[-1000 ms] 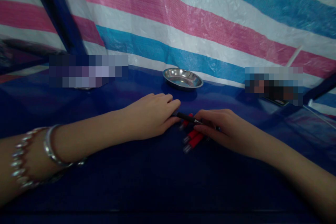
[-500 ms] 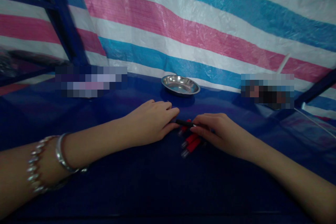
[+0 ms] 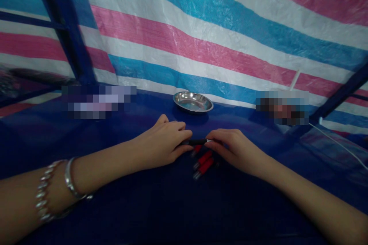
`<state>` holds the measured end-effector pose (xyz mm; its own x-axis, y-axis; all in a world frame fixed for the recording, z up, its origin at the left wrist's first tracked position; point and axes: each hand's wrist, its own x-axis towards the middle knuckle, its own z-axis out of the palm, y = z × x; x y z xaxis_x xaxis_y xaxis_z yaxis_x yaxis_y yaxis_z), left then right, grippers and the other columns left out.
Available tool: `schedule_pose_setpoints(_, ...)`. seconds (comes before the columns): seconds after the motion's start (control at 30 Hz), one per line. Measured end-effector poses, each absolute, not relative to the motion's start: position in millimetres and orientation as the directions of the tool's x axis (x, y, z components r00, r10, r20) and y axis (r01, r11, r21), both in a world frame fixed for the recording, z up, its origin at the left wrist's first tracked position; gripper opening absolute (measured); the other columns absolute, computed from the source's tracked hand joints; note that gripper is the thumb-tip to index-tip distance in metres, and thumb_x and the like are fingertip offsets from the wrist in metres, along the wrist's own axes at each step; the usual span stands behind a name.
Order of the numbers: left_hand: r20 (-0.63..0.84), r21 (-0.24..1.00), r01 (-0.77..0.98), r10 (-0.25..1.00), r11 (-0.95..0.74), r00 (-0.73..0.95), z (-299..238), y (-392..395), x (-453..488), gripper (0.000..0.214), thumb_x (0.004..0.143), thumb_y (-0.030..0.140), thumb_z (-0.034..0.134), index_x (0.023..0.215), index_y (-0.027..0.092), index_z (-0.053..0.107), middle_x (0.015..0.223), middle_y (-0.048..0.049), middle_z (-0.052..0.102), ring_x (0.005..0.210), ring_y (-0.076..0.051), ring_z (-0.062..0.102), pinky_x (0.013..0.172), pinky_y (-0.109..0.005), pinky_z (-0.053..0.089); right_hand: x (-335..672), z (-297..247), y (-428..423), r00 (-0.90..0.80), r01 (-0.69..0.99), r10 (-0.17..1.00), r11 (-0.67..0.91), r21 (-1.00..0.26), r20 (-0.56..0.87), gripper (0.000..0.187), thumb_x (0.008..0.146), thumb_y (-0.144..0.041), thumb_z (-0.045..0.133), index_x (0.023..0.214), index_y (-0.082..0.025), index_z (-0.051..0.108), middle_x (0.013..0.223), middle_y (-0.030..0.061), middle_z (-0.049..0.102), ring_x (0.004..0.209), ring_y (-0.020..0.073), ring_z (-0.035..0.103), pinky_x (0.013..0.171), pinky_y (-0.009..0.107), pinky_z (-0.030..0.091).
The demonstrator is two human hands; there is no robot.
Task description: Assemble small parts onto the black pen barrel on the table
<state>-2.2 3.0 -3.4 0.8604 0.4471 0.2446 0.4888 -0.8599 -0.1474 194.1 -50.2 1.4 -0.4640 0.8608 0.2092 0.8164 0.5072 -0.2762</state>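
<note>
The left hand [image 3: 166, 143] pinches one end of a black pen [image 3: 197, 142] between thumb and curled fingers, and the right hand [image 3: 231, 147] has its fingertips closed on the silvery other end, so the pen spans the gap between them. Just beside it, red pens [image 3: 205, 164] lie on the blue table [image 3: 172, 206]. Farther off sits a shiny metal dish [image 3: 193, 104], near a striped sheet [image 3: 201, 51]
</note>
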Motion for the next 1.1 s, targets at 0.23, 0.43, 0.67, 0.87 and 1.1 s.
schedule_pose_setpoints(0.23, 0.292, -0.138, 0.500, 0.447, -0.855, 0.845, -1.0, 1.7, -0.3, 0.018, 0.084, 0.025, 0.037, 0.080, 0.017, 0.052, 0.074, -0.0018, 0.053, 0.067, -0.015, 0.049, 0.062, -0.031, 0.025, 195.1, 5.4, -49.3, -0.431, 0.823, 0.868, 0.491, -0.286, 0.248, 0.022, 0.085, -0.025, 0.039, 0.081, -0.015, 0.058, 0.069, 0.0029, 0.058, 0.063, 0.0115, 0.051, 0.056, 0.021, 0.035)
schedule_pose_setpoints(0.43, 0.318, -0.165, 0.512, 0.446, -0.843, 0.837, -1.9, 1.1, 0.5, 0.018, 0.085, 0.023, 0.035, 0.080, 0.017, 0.051, 0.075, -0.0021, 0.054, 0.067, -0.016, 0.047, 0.062, -0.031, 0.024, 194.9, 6.2, -48.8, -0.433, 0.830, 0.857, 0.500, -0.246, 0.279, 0.023, 0.085, -0.026, 0.039, 0.084, -0.014, 0.059, 0.070, 0.0041, 0.059, 0.064, 0.0124, 0.052, 0.058, 0.022, 0.036)
schedule_pose_setpoints(0.67, 0.300, -0.158, 0.507, 0.448, -0.847, 0.842, -0.9, -0.9, 1.7, 0.024, 0.087, 0.021, 0.030, 0.078, 0.016, 0.051, 0.073, -0.0025, 0.055, 0.066, -0.016, 0.047, 0.062, -0.031, 0.022, 196.8, 5.1, -48.2, -0.438, 0.813, 0.818, 0.537, -0.224, 0.372, 0.021, 0.084, -0.026, 0.042, 0.082, -0.015, 0.060, 0.073, 0.0043, 0.061, 0.068, 0.0135, 0.053, 0.062, 0.024, 0.038)
schedule_pose_setpoints(0.87, 0.337, -0.147, 0.532, 0.464, -0.834, 0.819, 1.0, -0.2, 0.9, 0.027, 0.088, 0.024, 0.028, 0.077, 0.015, 0.051, 0.072, -0.0023, 0.054, 0.065, -0.015, 0.046, 0.063, -0.032, 0.023, 197.1, 3.7, -47.1, -0.341, 0.820, 0.857, 0.472, -0.324, 0.386, 0.019, 0.080, -0.033, 0.048, 0.088, -0.017, 0.057, 0.071, 0.0016, 0.059, 0.064, 0.0127, 0.051, 0.056, 0.023, 0.036)
schedule_pose_setpoints(1.1, 0.358, -0.140, 0.534, 0.460, -0.834, 0.813, 0.9, -0.6, 1.8, 0.028, 0.088, 0.026, 0.028, 0.076, 0.014, 0.051, 0.071, -0.0021, 0.054, 0.064, -0.015, 0.046, 0.065, -0.033, 0.024, 195.6, 4.0, -46.7, -0.363, 0.789, 0.831, 0.515, -0.336, 0.421, 0.029, 0.086, -0.027, 0.034, 0.065, -0.016, 0.049, 0.061, 0.0000, 0.052, 0.059, 0.0104, 0.047, 0.056, 0.023, 0.033)
